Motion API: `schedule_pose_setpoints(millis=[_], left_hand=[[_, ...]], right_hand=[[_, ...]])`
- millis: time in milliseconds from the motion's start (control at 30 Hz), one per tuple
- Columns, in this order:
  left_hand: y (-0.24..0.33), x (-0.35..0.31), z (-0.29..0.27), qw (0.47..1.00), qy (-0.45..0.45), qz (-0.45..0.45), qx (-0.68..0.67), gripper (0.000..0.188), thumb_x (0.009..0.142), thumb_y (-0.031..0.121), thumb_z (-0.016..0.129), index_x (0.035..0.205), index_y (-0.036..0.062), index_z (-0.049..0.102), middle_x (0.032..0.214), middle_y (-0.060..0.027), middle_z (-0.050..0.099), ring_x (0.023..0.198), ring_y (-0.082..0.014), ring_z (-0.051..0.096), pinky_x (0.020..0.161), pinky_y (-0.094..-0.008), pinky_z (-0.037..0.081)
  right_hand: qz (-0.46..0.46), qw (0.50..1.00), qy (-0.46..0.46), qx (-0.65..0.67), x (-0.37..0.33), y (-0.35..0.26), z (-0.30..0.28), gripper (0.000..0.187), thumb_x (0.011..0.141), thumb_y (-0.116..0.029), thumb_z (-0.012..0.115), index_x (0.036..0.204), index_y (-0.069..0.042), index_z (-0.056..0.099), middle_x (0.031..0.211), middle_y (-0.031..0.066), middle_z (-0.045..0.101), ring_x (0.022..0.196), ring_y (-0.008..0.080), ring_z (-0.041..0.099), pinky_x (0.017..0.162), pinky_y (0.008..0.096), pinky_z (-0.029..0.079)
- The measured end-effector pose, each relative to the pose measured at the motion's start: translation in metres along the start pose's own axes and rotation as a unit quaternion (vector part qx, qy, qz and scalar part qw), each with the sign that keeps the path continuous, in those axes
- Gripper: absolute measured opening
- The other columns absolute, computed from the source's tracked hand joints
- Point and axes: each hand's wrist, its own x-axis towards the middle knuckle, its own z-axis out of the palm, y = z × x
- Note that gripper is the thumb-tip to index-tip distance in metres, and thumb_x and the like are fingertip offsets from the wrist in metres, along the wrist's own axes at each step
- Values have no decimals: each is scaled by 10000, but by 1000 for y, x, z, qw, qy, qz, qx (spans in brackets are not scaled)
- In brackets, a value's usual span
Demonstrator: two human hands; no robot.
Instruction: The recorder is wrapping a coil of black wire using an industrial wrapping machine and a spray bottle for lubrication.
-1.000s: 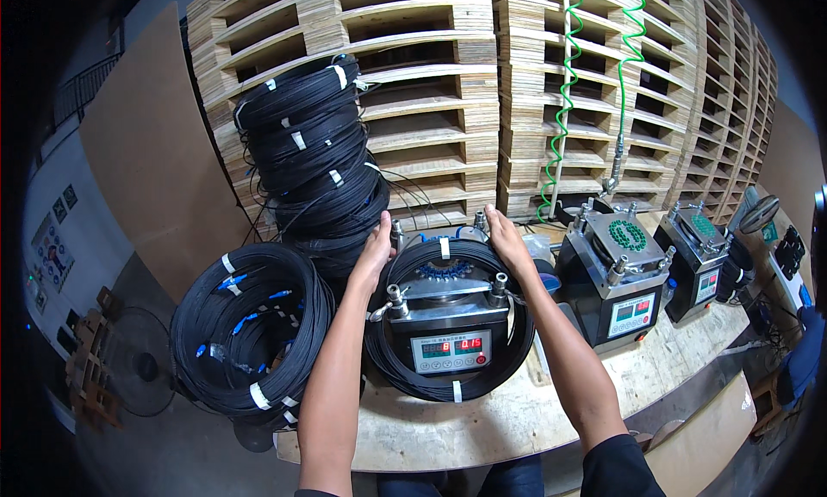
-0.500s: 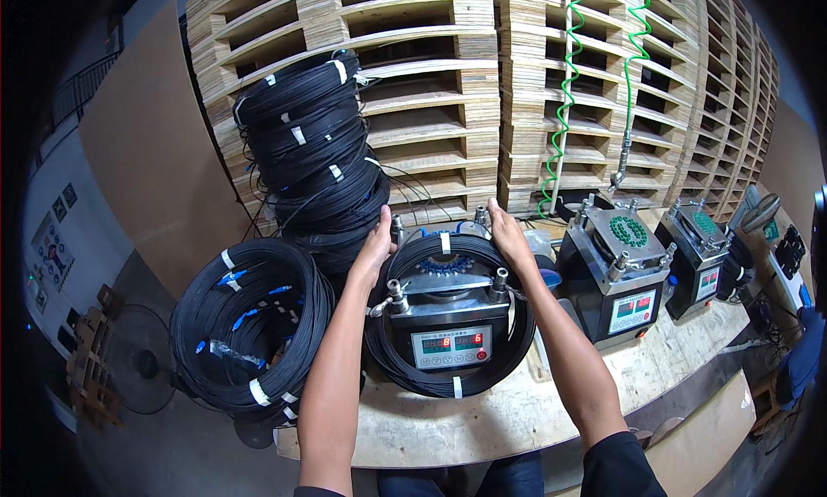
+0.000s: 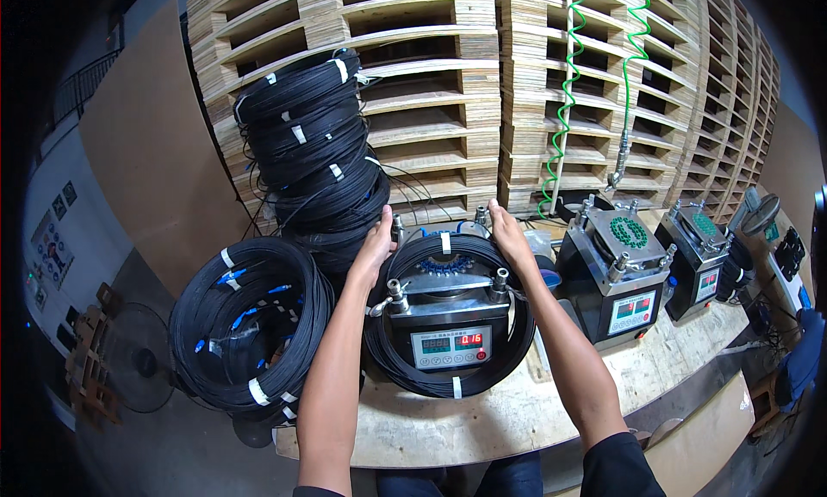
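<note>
A coil of black cable (image 3: 519, 346), tied with white tape, hangs tilted around the front machine (image 3: 405, 325), a metal-topped box with a lit display (image 3: 451, 348). My left hand (image 3: 376, 247) grips the coil's upper left side, thumb pointing up. On the opposite side my right hand (image 3: 510, 237) grips it the same way; the fingers of both hands are partly hidden. Between my hands lies the machine's round metal plate, edged with a ring of blue connectors (image 3: 446, 265). Metal posts (image 3: 500, 282) stand at its corners.
Left of the machine is a pile of cable coils (image 3: 250, 325) with blue connectors inside; a taller stack (image 3: 301, 144) rises behind. Two similar machines (image 3: 616, 273) stand to the right on the wooden table (image 3: 568, 402). Pallets (image 3: 422, 83) line the back; green coiled hoses (image 3: 568, 92) hang there.
The red digits on the front machine's display have changed. My hands and the cable coil stay in the same place.
</note>
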Motion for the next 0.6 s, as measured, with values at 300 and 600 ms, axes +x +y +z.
schedule_pose_setpoints(millis=[300,600], left_hand=[[-5,5,1,1000,5,-10,-7,896,939,746,313,1338,-31,513,1126,-120,611,852,-203,533,839,-344,427],[-2,1,-1,1000,12,-10,-5,906,937,745,328,1381,-30,476,1169,-136,599,879,-209,538,864,-347,423]], right_hand=[[13,1000,0,-21,1,0,-4,708,1031,-555,335,1285,63,568,1268,244,620,1257,322,547,1062,358,380],[21,1000,-7,-7,-2,-4,-2,688,1038,-536,337,1307,59,552,1297,238,604,1266,302,539,1064,343,374]])
